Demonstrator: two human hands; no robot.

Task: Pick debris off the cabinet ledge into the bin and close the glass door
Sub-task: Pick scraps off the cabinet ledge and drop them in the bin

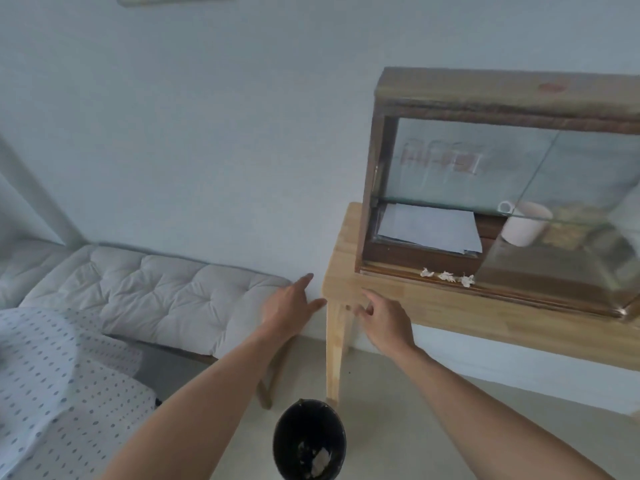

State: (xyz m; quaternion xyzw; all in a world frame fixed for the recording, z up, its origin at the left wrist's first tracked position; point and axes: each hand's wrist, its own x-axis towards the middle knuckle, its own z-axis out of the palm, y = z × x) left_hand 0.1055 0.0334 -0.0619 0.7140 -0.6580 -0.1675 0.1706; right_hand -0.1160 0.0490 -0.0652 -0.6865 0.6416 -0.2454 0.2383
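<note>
A wooden cabinet [485, 98] with glass sides stands on a light wooden table [346, 271]. Three small white crumpled bits of debris [446, 276] lie in a row on the cabinet's front ledge [391, 271]. The glass door [568, 223] swings outward at the right, standing open. A black bin [309, 445] sits on the floor below, with scraps inside. My left hand [289, 306] hovers left of the table corner, fingers spread, empty. My right hand [384, 320] is in front of the table's edge, fingers loosely apart, holding nothing, left of and below the debris.
Inside the cabinet lie white papers [429, 226] and a white mug [523, 223]. A cushioned bench [156, 285] runs along the wall at left. A dotted fabric [59, 382] covers the lower left. The table leg [334, 351] stands just behind the bin.
</note>
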